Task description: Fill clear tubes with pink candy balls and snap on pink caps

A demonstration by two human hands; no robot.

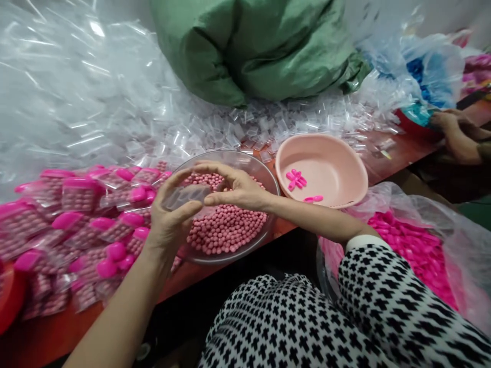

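Note:
My left hand [172,212] is closed around a small clear plastic box [187,196], its thumb along the near side and its fingers curving over the far side. From the right, my right hand [240,189] reaches to the same box, with curled fingers and its thumb tip at the box's right end. Part of its grip is hidden. Both hands are above a clear round bowl [274,204] holding many pink beads [226,230]. What the box contains is hard to make out.
Bead-filled boxes with bright pink caps [82,191] are piled at left. A pale pink basin [330,174] holds a few pink pieces [296,180]. Empty clear boxes [184,128] heap behind, beside a green sack [261,51]. A bag of pink caps [410,250] and another person's hands [448,122] are at right.

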